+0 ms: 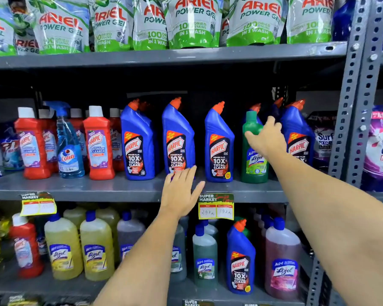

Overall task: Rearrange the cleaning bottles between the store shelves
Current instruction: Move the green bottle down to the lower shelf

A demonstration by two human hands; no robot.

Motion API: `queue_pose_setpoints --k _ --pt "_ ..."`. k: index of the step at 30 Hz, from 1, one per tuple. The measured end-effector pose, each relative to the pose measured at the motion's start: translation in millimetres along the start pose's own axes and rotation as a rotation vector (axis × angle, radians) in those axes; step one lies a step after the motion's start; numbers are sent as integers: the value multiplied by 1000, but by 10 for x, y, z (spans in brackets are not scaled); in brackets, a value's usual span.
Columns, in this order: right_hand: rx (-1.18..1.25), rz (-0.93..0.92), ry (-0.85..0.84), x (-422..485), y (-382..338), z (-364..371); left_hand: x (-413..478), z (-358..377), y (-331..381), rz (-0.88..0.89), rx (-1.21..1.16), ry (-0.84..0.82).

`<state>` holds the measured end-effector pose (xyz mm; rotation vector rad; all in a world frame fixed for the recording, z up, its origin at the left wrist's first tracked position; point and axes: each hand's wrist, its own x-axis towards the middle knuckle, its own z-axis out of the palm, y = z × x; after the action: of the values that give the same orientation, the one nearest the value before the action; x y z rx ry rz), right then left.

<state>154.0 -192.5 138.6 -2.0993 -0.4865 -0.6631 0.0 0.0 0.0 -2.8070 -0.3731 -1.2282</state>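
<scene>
A green Lizol bottle (253, 155) stands upright on the middle shelf (97, 187) between blue Harpic bottles. My right hand (266, 138) rests against its right shoulder, thumb across the front, fingers spread and not closed around it. My left hand (180, 193) hovers open at the shelf's front edge, just below a blue Harpic bottle (178, 138). More blue Harpic bottles (219, 144) stand along that shelf. On the lower shelf stand a blue Harpic bottle (240, 259), yellow Lizol bottles (63, 248) and a pink Lizol bottle (282, 259).
Red Harpic bathroom cleaner bottles (98, 144) and a Colin spray (69, 149) fill the middle shelf's left. Ariel pouches (192, 21) line the top shelf. A perforated metal upright (356, 93) stands at the right, with purple pouches (380, 149) beyond. A price tag (216, 206) hangs beside my left hand.
</scene>
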Motion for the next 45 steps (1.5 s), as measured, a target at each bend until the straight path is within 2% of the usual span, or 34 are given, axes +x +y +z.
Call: queue_pose_setpoints --k 4,10,14,21,25,28,32,35,39,42,45 --pt "114 117 -61 93 130 79 -117 124 -60 -28 52 -63" --pt "270 215 -177 172 447 264 -128 190 -26 -16 51 74" --pt "418 249 -169 147 612 401 -136 216 -3 -25 69 100" --pt "524 137 -17 -15 637 438 -142 214 -27 17 93 98" --pt "722 65 24 -340 589 175 -129 219 -58 22 19 142" --pt "772 -31 77 -719 561 -131 -241 250 -129 59 -22 188" --pt "761 -76 12 -1488 771 -435 -887 457 -348 46 -44 254" --pt "714 -18 -120 -2090 992 -273 -1656 797 -455 80 -163 106" --pt "680 174 -274 -2680 1258 472 -2517 1236 -551 -35 -167 -302" --pt "682 239 -355 -2869 1378 1063 -2749 1534 -559 -98 -149 -533" --pt "699 252 -400 -2936 1448 1541 -2776 1769 -542 -56 -73 -645"
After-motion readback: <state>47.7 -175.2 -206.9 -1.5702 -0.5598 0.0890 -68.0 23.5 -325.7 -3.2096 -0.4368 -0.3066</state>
